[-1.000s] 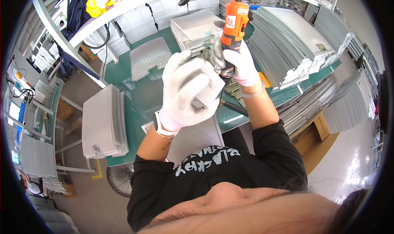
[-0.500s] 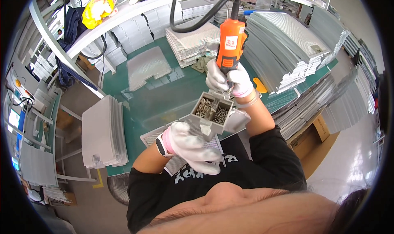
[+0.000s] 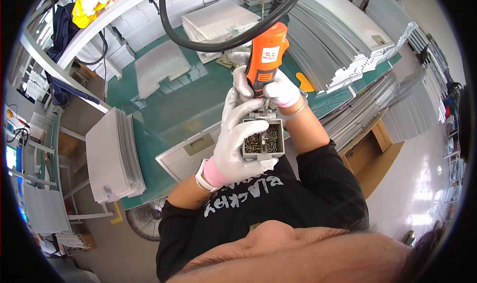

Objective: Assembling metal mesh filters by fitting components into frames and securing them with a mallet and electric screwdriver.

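Your gloved right hand [image 3: 281, 90] closes around the dark lower end of an orange power driver [image 3: 267, 59], fingers wrapped on one side and thumb side on the other; a black cord [image 3: 218, 47] loops in front of the tool's upper end; your gloved left hand [image 3: 231, 151] grasps the left side of a grey box [image 3: 264, 157] filled with small metal screws [image 3: 271, 140], its fingers spread part-way, one bent over the rim, two reaching up toward the driver, the thumb along the near wall; the box sits just below the driver, before your black shirt [image 3: 318, 193]; a mesh panel [image 3: 174, 159] lies beside your left wrist on the green tabletop [image 3: 164, 111].
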{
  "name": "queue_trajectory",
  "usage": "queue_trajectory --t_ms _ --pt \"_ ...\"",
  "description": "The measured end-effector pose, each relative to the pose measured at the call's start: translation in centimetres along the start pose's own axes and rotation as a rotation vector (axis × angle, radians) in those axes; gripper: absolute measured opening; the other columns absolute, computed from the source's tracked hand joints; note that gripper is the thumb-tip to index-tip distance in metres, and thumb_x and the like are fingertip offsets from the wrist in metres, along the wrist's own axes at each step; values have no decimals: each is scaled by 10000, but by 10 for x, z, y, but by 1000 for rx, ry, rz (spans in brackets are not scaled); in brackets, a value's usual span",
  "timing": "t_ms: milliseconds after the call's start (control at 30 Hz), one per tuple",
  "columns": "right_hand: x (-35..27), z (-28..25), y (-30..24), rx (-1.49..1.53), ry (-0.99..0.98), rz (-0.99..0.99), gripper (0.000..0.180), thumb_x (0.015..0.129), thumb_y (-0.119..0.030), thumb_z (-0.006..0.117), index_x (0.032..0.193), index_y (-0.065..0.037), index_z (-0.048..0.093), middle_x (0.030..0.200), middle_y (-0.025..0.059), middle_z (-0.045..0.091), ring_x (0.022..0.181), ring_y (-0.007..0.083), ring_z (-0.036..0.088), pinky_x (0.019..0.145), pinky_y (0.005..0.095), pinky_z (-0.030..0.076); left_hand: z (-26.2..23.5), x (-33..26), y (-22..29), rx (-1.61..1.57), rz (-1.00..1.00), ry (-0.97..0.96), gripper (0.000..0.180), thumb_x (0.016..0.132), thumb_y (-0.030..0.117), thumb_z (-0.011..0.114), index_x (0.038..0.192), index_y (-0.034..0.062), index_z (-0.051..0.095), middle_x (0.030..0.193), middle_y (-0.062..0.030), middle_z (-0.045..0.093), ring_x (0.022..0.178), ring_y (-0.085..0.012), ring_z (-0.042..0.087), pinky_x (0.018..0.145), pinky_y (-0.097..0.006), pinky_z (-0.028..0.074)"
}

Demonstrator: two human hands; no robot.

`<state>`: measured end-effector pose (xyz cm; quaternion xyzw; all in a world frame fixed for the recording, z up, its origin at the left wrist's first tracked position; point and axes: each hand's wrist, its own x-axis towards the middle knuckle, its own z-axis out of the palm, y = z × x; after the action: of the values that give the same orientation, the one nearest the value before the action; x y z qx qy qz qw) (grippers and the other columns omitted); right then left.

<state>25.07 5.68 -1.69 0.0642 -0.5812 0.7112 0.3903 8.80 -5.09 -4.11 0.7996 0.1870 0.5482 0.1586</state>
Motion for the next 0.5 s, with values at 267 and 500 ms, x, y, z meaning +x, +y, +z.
queue_trajectory --t_ms 267,500 --pt "-38 20 -49 -1221 428 -338 411 832 -178 705 1201 -27 607 1181 145 577 1123 273 552 984 375 441 23 -4 -3 45 -39 82 688 640 216 882 1223 102 534 1341 -209 510 1189 -388 535 1010 -471 429" --pt "-84 66 -59 -1686 139 -391 441 710 -472 824 992 -144 739 1352 166 590 1304 433 456 1124 600 272 29 1 -6 207 -52 95 731 645 303 899 1243 93 535 1295 -202 519 1134 -370 529 992 -483 407"
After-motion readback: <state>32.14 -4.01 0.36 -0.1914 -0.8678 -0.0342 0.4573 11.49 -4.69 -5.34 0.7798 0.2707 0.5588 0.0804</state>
